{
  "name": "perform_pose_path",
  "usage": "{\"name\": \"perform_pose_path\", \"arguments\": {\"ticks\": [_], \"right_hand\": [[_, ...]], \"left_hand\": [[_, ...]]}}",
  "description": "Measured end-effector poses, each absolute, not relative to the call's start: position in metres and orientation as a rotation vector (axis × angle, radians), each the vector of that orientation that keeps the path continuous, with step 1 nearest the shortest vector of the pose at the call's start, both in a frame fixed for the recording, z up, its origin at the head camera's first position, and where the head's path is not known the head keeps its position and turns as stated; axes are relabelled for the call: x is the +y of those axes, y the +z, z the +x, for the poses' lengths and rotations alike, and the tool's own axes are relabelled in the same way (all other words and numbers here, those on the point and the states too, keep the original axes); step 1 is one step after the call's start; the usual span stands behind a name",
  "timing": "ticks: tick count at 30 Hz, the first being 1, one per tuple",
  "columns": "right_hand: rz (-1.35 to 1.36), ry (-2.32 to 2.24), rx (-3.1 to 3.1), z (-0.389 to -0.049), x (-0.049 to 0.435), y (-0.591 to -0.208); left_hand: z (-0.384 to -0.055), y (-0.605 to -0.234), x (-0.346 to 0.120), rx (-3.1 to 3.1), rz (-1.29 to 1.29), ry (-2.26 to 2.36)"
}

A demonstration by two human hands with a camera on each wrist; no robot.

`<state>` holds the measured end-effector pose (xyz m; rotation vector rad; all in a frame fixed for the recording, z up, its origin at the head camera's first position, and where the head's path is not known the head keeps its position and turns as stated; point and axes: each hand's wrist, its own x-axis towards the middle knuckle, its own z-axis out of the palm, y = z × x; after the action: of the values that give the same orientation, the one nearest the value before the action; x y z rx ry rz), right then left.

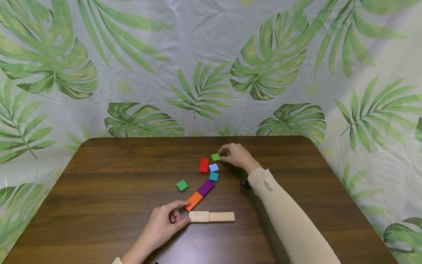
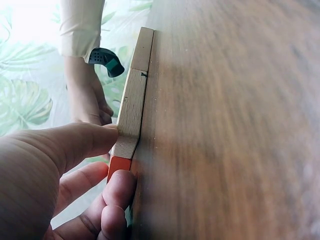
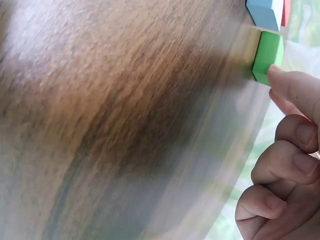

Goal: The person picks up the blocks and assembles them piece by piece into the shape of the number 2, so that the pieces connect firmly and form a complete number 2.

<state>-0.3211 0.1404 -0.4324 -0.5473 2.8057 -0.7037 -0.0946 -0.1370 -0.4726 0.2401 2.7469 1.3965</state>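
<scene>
My right hand (image 1: 238, 156) pinches a small light green block (image 1: 215, 157) by its right end, thumb on one side. In the right wrist view that green block (image 3: 268, 56) is close to a pale blue block (image 3: 265, 15), and the other fingers are curled. My left hand (image 1: 165, 220) touches an orange block (image 1: 193, 201) with its index fingertip and the end of a plain wooden block (image 1: 199, 217) with its thumb. A second wooden block (image 1: 222, 217) continues that row. A purple block (image 1: 206, 188) lies end to end with the orange one.
Above the purple block lie a teal block (image 1: 214, 176) and a light blue block (image 1: 214, 167). A red block (image 1: 204, 165) lies left of the light blue one. A darker green block (image 1: 182, 186) lies apart, to the left. All are on the brown table (image 1: 115, 176), before a leaf-patterned cloth.
</scene>
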Motion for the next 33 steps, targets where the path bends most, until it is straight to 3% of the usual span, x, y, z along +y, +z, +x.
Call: {"name": "perform_pose_path", "arguments": {"ticks": [33], "right_hand": [[-0.672,-0.517,2.794,-0.316,0.102,-0.424]], "left_hand": [[-0.094,-0.472,-0.137,2.774,0.272,1.393]]}}
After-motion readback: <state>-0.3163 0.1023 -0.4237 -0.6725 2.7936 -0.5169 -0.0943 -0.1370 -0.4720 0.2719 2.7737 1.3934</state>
